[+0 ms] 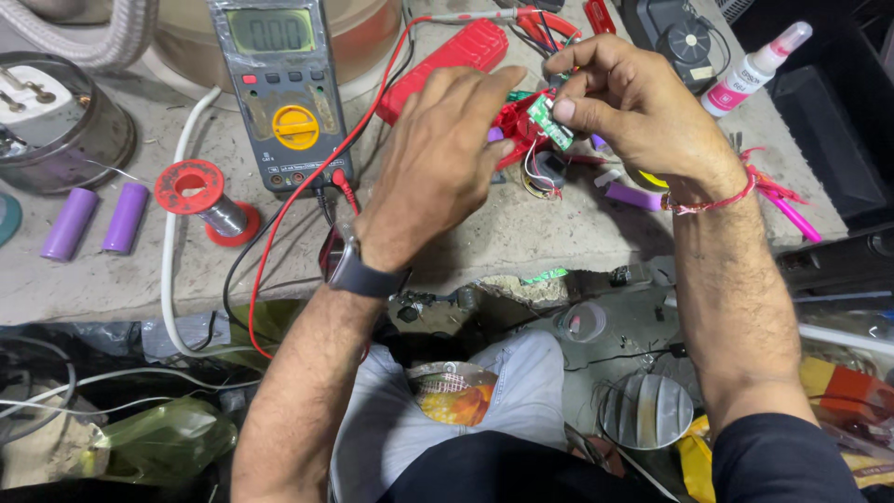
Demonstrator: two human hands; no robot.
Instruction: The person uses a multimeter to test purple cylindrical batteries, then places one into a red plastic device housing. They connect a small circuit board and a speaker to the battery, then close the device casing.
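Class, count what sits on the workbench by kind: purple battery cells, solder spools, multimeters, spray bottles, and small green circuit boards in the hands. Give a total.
Purple battery cells: 3
Solder spool: 1
Multimeter: 1
Spray bottle: 1
Green circuit board, held in the right hand: 1
Total: 7

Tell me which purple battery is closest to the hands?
The purple battery lying just below the right hand, beside the wrist thread. The other two purple batteries lie together far off at the bench's left end, past the solder spool.
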